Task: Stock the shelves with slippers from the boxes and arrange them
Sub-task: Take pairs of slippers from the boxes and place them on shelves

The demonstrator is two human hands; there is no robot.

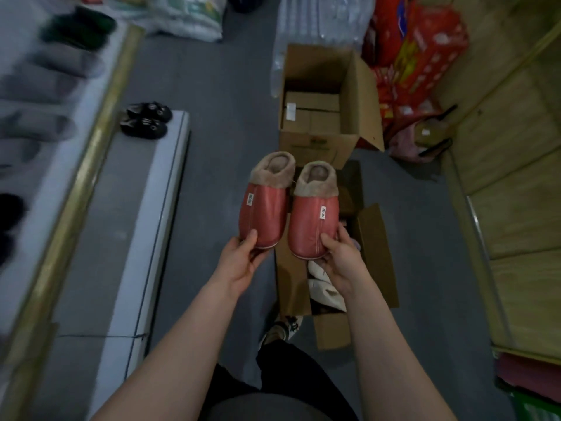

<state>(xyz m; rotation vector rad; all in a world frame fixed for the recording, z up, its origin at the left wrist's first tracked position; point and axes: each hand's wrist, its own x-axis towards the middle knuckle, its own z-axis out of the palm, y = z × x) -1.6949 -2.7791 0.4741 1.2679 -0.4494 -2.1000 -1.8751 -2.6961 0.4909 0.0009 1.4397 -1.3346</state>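
Observation:
I hold a pair of red slippers with tan fleece collars over the floor, toes toward me. My left hand (243,259) grips the toe of the left red slipper (264,214). My right hand (341,259) grips the toe of the right red slipper (314,223). Below them an open cardboard box (376,256) holds more slippers, among them a cream one (324,290). On the left runs the low grey shelf (115,226), where a black pair (145,120) sits at the far end. Blurred grey and dark slippers (45,86) line the upper shelf on the left.
A second open carton (358,86) with small boxes inside stands farther ahead. Red packaged goods (416,56) and a pink bag (406,144) sit at the right, beside a wooden pallet shelf (516,177). White sacks (188,16) lie at the back. Grey floor runs between.

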